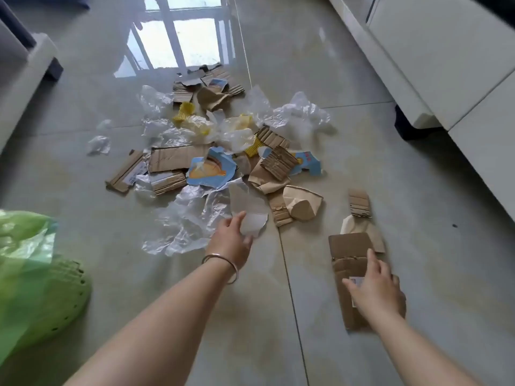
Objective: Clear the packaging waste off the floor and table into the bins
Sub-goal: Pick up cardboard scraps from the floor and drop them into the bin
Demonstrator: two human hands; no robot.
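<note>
Left hand: fingers pinching white paper scrap.
Right hand: spread flat on cardboard piece.
Risk: thin scrap may slip from grasp.

The setting was a home living room, as shown by the glossy tiled floor that reflected a window, the grey sofa at the left, and the low white cabinet along the right side.
</note>
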